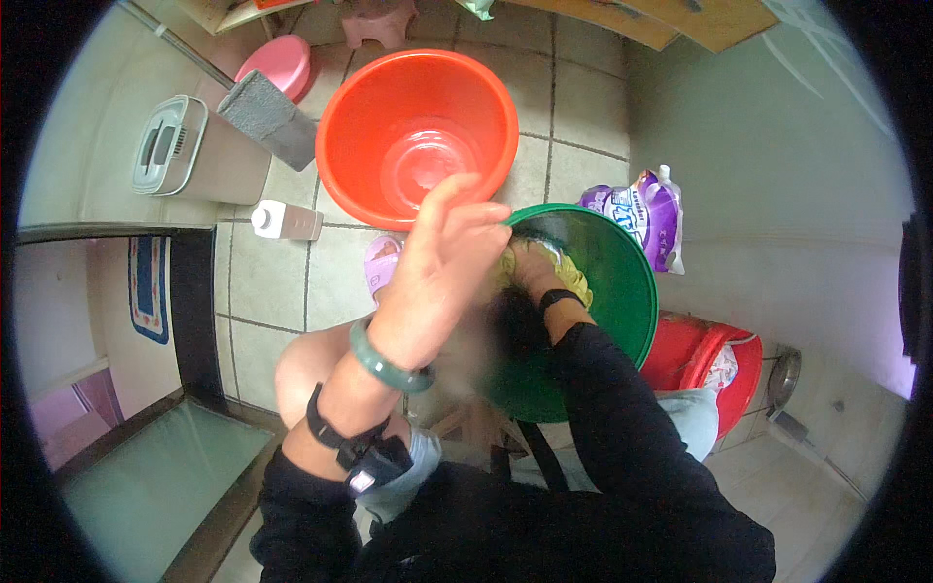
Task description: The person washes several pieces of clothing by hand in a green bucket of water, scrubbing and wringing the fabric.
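My left hand (444,270) is raised near the rim of the green basin (619,291), its fingers loosely bent and apart with nothing in them. A green bangle (386,361) circles that wrist, above a black strap with a small device. Inside the basin, my right hand (534,268) is down on a yellow cloth (576,280); its fingertips are hidden, so I cannot see how firmly it holds. Dark, blurred material (517,321) lies beside the right wrist. Beyond my left hand stands an orange-red plastic basin (430,157) with a shiny wet-looking bottom.
To the left are a white bottle (288,221), a lidded bin (219,160) and a flat mop head (266,116). A purple detergent pouch (660,218) leans by the right wall. Behind the green basin sits a red bucket (670,350). A pink stool (379,22) is at the far end.
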Motion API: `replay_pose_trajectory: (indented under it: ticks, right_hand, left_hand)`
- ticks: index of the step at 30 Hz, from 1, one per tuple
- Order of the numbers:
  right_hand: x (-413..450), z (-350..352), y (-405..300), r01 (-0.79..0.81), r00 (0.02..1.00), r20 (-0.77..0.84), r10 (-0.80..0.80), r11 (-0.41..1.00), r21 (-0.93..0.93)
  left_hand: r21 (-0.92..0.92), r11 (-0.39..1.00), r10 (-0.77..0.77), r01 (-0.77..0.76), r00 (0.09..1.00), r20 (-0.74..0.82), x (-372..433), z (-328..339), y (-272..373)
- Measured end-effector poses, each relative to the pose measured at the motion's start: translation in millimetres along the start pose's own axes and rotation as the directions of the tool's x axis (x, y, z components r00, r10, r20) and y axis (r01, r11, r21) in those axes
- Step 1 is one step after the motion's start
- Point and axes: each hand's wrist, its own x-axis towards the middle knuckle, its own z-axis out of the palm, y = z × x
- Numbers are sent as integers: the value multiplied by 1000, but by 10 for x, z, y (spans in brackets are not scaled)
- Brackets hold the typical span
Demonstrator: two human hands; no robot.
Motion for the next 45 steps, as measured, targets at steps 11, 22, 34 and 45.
replay_pose_trajectory:
  ticks: [11,22,34,45]
  right_hand:
    - [185,915,82,38,996,80,-36,999,-21]
    - [199,467,180,116,992,55,-117,993,28]
    - [-1981,-1835,-38,191,977,-5,-212,872,451]
    - [-276,129,-196,445,894,-149,-424,795,412]
  left_hand:
    - [-111,992,-55,57,998,24,-131,-83,45]
    - [-30,998,50,-47,993,110,80,16,-46]
    - [-141,989,52,-33,990,134,48,-112,-49]
    - [-114,990,104,-86,981,166,74,-118,1]
